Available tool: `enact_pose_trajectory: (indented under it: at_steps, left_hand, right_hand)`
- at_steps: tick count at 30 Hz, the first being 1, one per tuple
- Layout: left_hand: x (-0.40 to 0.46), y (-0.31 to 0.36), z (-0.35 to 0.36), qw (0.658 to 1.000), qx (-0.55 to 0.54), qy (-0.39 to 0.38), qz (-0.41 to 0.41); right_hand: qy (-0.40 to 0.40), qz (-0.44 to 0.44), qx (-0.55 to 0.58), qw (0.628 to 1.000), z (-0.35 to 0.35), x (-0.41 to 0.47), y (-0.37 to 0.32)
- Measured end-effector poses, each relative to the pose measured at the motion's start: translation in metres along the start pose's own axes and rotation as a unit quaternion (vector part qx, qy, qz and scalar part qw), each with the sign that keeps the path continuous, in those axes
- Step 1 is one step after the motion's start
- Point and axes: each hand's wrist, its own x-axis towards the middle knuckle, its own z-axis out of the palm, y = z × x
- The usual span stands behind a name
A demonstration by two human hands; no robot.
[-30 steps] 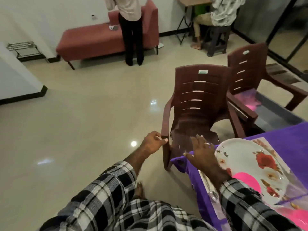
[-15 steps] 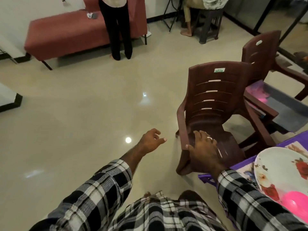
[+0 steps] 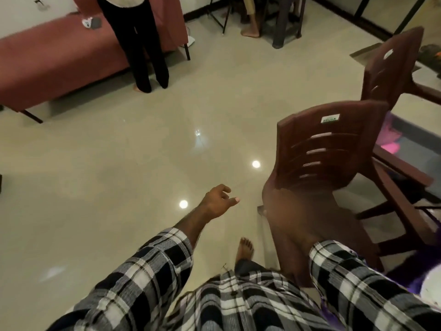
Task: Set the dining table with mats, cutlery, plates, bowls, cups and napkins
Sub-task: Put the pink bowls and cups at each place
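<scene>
My left hand hangs over the tiled floor with its fingers loosely curled and nothing in it. My right hand is a brown blur in front of the near brown plastic chair; its fingers cannot be made out. Only a sliver of the dining table shows at the bottom right: the purple cloth and the white rim of a plate. No cutlery, cups or napkins are in view.
A second brown chair stands behind the first, beside a glass surface with a pink reflection. A red bench runs along the far wall with a person's legs before it. Another person's foot shows farther back.
The view has swung left and down, so the table and plate have slid almost out of frame. My right hand has gone from sharp to blurred against the chair. My bare foot now shows.
</scene>
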Motion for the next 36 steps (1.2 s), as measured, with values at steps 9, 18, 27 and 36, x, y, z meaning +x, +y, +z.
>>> enact_pose_trajectory:
  at_steps: [9,18,27,36]
  left_hand:
    - [0.128,0.054,-0.108,0.992,0.124,0.015,0.002]
    - [0.318,0.136,-0.196,0.972,0.217,-0.026,0.087]
    - [0.493,0.271,-0.217,0.932,0.285,-0.117,0.192]
    - [0.627,0.411,-0.132,0.89,0.345,-0.206,0.216]
  right_hand:
    - [0.0,-0.07,0.067,0.995,-0.074,0.171,-0.069]
    - [0.03,0.035,0.09,0.995,-0.111,0.326,-0.099]
    - [0.085,0.216,0.135,0.963,-0.176,0.425,-0.07]
    - [0.091,0.322,0.174,0.926,-0.22,0.545,0.046]
